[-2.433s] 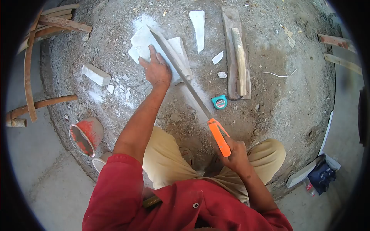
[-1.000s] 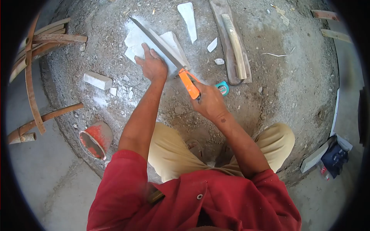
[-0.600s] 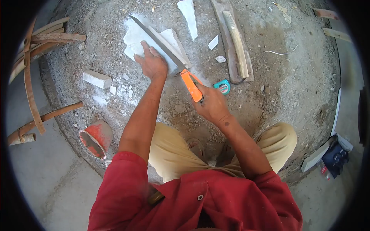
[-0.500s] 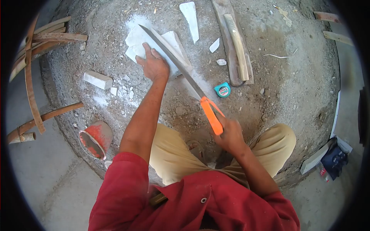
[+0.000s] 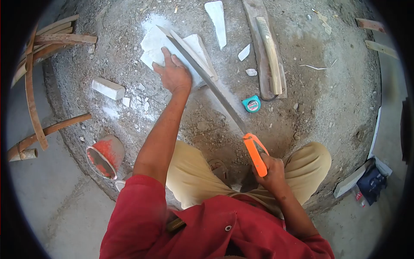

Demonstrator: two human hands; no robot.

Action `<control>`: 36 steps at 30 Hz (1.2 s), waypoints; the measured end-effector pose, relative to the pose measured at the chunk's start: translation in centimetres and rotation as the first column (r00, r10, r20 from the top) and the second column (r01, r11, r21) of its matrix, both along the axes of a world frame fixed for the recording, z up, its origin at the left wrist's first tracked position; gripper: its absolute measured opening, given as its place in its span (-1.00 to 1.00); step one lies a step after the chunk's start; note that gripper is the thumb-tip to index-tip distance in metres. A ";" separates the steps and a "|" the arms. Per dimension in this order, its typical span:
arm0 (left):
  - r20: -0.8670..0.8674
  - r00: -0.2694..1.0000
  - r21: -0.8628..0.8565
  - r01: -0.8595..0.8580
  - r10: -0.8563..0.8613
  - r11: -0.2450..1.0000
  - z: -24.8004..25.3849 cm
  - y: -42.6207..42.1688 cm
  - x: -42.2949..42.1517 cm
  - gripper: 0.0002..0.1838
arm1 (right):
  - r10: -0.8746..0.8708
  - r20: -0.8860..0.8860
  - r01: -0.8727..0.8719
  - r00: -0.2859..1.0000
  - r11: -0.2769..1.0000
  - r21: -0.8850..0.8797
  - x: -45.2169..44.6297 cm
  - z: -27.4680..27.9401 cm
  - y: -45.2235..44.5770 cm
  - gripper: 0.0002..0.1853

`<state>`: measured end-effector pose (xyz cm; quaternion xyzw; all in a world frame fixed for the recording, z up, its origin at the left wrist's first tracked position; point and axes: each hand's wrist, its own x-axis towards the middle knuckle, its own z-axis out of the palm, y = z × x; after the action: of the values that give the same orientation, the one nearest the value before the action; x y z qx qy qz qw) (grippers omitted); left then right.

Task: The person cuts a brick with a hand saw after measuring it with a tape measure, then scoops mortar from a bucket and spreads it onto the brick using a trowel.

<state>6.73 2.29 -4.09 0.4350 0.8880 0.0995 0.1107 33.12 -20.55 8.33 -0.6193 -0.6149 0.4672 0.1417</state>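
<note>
My left hand point(image 5: 174, 74) lies flat with fingers spread on a white block point(image 5: 156, 43) on the dusty ground. My right hand point(image 5: 272, 172) is wrapped round the orange handle of a hand saw point(image 5: 255, 155). The long saw blade slants up and left, its far part along the block's right edge, beside the fingers of my left hand. Another white slab point(image 5: 199, 48) lies against the block on the right. White dust surrounds them. A teal tape measure point(image 5: 251, 104) rests to the right of the blade.
Right of the slabs lie a long white piece point(image 5: 217, 23), small chips and a wooden stick point(image 5: 269, 56) on a plank point(image 5: 254, 43). At left are a white brick point(image 5: 108, 88), a red-stained bucket point(image 5: 108, 153) and wooden strips point(image 5: 64, 39). A dark blue bag point(image 5: 371, 183) sits lower right.
My right hand first pushed the saw up and left, then drew it back down and right. My left hand has stayed on the block. The view has shifted slightly.
</note>
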 end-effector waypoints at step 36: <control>-0.009 1.000 0.026 0.012 -0.012 1.000 0.1 -0.3 -0.1 -0.44 | -0.039 0.013 0.040 0.999 0.998 -0.056 1.1 0.1 -2.5 -0.81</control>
<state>6.68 1.97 -4.02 0.4422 0.8845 0.1084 0.1019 34.21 -23.03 8.39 -0.6379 -0.5900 0.4777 0.1300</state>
